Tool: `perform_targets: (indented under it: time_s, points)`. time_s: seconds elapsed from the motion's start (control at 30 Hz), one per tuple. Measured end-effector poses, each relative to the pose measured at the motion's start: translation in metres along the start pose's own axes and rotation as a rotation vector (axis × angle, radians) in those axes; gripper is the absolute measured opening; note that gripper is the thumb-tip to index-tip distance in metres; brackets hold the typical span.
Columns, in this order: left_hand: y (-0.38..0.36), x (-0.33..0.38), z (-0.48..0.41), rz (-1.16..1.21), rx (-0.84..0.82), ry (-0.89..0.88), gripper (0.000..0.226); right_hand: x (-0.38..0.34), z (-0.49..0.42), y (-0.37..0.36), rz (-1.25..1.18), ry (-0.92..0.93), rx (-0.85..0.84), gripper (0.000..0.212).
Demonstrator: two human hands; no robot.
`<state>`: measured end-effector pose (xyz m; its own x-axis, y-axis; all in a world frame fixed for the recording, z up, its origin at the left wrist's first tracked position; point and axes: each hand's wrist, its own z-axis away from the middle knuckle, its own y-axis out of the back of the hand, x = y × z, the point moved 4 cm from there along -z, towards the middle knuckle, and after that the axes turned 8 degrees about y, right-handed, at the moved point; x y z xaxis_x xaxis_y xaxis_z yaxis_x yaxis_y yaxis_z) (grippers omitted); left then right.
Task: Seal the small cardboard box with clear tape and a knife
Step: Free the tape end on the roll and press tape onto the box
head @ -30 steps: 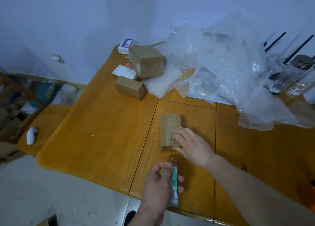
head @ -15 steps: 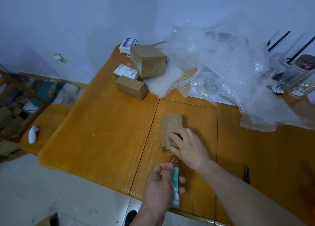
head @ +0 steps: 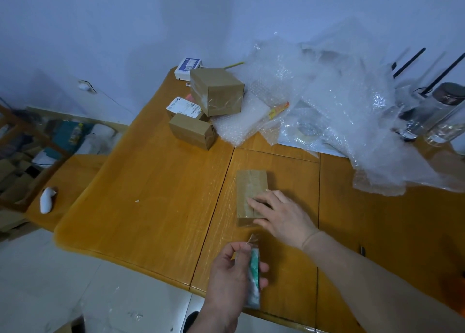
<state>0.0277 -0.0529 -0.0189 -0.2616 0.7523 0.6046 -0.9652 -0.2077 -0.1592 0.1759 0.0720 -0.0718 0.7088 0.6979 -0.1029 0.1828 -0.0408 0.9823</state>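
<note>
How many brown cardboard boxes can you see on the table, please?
3: one under the right hand near the front, two at the back left. Bubble wrap may hide more.

Table [head: 156, 197]: wooden, in panels, rounded left edge.
Near centre: small box [head: 247, 189], flat on the top.
Far left: two brown boxes [head: 216, 93] [head: 192, 131], labelled packet [head: 182, 106], white carton [head: 187, 67].
Far right: bubble wrap [head: 339, 116], clear bottles [head: 437, 114].
Left of centre: small pale scrap [head: 137, 201].
</note>
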Motion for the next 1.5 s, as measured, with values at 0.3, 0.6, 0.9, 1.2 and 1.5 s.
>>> perform_targets:
  time_s: [0.3,0.6,0.9,1.2,1.5]
  points:
    - [0.0,0.001,-0.002,0.0,0.011,0.0,0.02,-0.005,-0.001,-0.003,-0.04,-0.06,-0.028,0.07]
    - [-0.001,0.009,0.002,0.009,-0.002,-0.013,0.019,-0.018,-0.005,-0.01,-0.036,-0.146,0.028,0.055]
    - [0.0,0.007,0.004,0.003,0.011,-0.011,0.021,-0.003,0.0,0.005,-0.094,-0.043,-0.055,0.056]
    - [-0.007,0.013,0.01,0.014,-0.009,-0.035,0.022,-0.008,-0.006,0.017,-0.137,-0.045,-0.161,0.071]
    - [-0.043,0.049,0.044,-0.022,-0.115,-0.234,0.016,-0.029,0.029,0.159,-0.982,-0.621,0.184,0.027]
